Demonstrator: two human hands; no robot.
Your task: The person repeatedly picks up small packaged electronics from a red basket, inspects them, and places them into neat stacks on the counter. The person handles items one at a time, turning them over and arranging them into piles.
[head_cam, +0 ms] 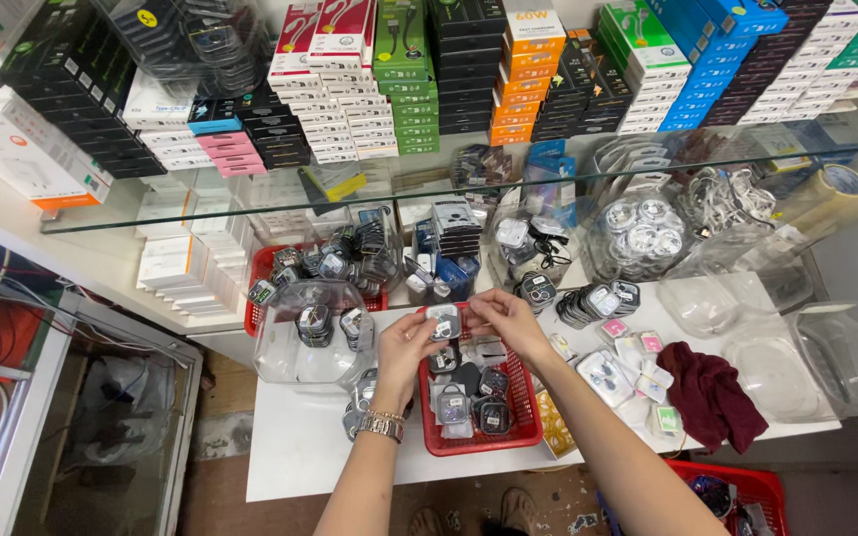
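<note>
Bright even light, sharp focus, wide-angle bending at edges.

Maroon cloth (712,392), clear jar (310,337), stacked boxes (350,109)

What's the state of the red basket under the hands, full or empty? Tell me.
Partly full. The red basket holds a loose layer of small clear packets, with mesh bottom showing between them.

I have both forearms stretched forward, converging. My left hand (406,342) and right hand (508,318) meet fingertip to fingertip, fingers curled and pinching. The left wrist is slightly bent.
</note>
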